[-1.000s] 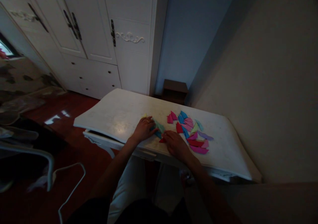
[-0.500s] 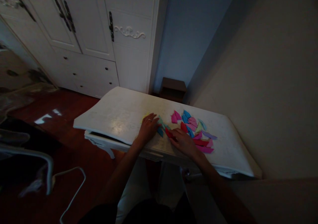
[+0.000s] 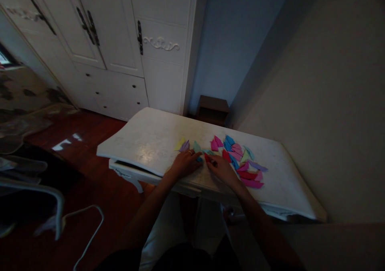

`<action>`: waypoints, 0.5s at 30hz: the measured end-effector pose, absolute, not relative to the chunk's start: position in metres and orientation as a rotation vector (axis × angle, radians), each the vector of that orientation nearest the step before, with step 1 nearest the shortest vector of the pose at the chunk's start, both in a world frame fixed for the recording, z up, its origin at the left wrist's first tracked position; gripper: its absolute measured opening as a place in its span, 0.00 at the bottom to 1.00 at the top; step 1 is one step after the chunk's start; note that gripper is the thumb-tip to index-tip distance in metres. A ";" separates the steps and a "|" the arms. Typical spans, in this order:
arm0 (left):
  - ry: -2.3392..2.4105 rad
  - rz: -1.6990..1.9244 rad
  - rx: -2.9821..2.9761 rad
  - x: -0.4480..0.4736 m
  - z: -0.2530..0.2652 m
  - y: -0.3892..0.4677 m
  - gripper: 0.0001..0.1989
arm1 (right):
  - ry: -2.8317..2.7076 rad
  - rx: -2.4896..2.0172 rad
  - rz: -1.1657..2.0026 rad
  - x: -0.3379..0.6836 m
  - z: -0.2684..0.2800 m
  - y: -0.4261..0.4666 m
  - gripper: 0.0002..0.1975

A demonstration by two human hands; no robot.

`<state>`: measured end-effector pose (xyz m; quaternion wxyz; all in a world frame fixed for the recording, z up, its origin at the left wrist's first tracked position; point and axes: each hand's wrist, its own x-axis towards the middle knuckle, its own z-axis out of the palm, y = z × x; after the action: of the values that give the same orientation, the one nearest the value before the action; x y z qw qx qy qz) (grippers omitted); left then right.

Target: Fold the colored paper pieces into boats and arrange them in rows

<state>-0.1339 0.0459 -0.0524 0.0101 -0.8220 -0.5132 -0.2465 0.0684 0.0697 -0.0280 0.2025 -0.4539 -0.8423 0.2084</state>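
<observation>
Several folded paper pieces (image 3: 237,158) in pink, red, blue, green and purple lie spread on a white table (image 3: 144,136). My left hand (image 3: 186,164), a ring on one finger, rests flat on the table with its fingertips on a blue piece (image 3: 199,159). Close beside it, my right hand (image 3: 221,168) pinches a red folded piece (image 3: 207,158) at its fingertips. A yellow piece (image 3: 179,144), a purple piece (image 3: 184,145) and a green piece (image 3: 196,146) lie in a row just beyond my left hand.
A white wardrobe (image 3: 120,42) with dark handles stands behind the table. A small dark wooden stand (image 3: 213,108) sits in the corner by the wall on the right. A chair frame (image 3: 45,199) and red-brown floor are at the left.
My left hand slid back toward me, uncovering the yellow, purple and green pieces. My right hand moved forward and left, taking up the red piece.
</observation>
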 end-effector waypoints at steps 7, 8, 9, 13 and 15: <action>-1.566 -0.714 -2.561 -0.133 -0.051 0.047 0.12 | -2.313 -1.314 0.496 0.062 -0.033 0.071 0.15; -1.575 -0.724 -2.549 -0.133 -0.053 0.047 0.12 | -2.322 -1.321 0.461 0.060 -0.033 0.072 0.14; -1.585 -0.735 -2.537 -0.133 -0.054 0.047 0.12 | -2.333 -1.327 0.426 0.058 -0.032 0.073 0.13; -1.666 -0.784 -2.449 -0.134 -0.059 0.047 0.12 | -2.356 -1.357 0.303 0.053 -0.026 0.076 0.13; -1.724 -0.774 -2.391 -0.134 -0.060 0.048 0.10 | -2.361 -1.399 0.259 0.050 -0.023 0.077 0.13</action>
<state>-0.1340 0.0475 -0.0600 0.0470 -0.7837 -0.5651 -0.2535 0.0502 0.0775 -0.0228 0.1913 -0.4982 -0.8407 0.0921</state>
